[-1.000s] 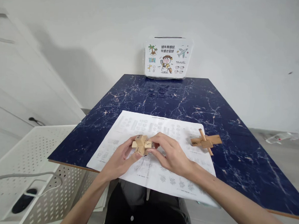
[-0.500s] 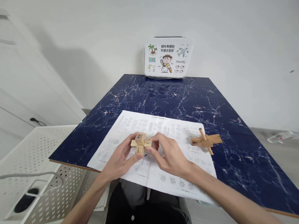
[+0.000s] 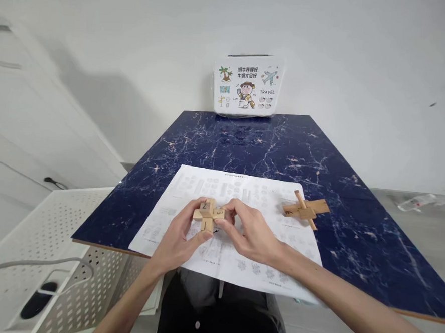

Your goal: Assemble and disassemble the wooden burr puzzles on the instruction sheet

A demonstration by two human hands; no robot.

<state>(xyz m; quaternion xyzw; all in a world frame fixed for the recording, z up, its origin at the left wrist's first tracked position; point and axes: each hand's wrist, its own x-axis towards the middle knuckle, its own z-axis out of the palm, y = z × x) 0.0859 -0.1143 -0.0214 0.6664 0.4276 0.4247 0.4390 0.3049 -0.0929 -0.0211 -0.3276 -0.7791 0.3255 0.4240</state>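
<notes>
Between my two hands is a wooden burr puzzle of crossed blocks, with the numbers 1, 2 and 3 on its ends. My left hand grips it from the left, thumb at the lower block and fingers behind. On the other side, my right hand pinches the end of the block marked 3 between thumb and forefinger. Below them lies a white instruction sheet printed with small diagrams. A second wooden puzzle, cross-shaped, rests at the sheet's right edge, touched by neither hand.
The blue marbled table carries a white printed case at its back, near the wall. To the left, below table height, stands a white perforated cart with a grey cable across it. A clear plastic wrapper lies on the floor at right.
The held puzzle has tilted slightly in my fingers, so its numbered faces sit at a somewhat different angle. Both hands keep their hold, and the second puzzle stays put.
</notes>
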